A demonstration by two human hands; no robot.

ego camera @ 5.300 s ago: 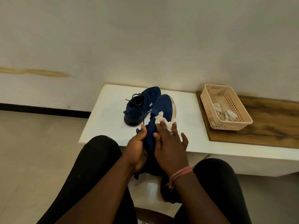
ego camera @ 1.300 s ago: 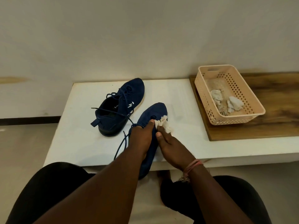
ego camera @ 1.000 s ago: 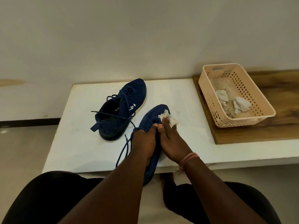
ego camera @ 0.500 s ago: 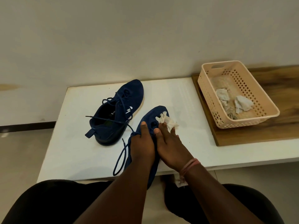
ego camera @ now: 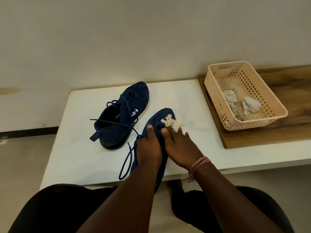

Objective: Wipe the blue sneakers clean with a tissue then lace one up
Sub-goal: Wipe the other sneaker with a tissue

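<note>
Two navy blue sneakers are on the white table. One sneaker stands at the back left, its laces loose. The other sneaker lies toe-away at the table's front edge, heel overhanging. My left hand grips its upper near the laces, thumb on top. My right hand holds a crumpled white tissue under its fingers against the right side of the toe. A loose lace loops down to the left of my left hand.
A beige perforated plastic basket with used crumpled tissues stands on a wooden board at the right. The wall runs close behind the table. My knees in black sit just below the table's front edge.
My right hand has slid the tissue slightly along the right side of the toe. My left hand keeps its grip on the sneaker. The other sneaker has not moved.
</note>
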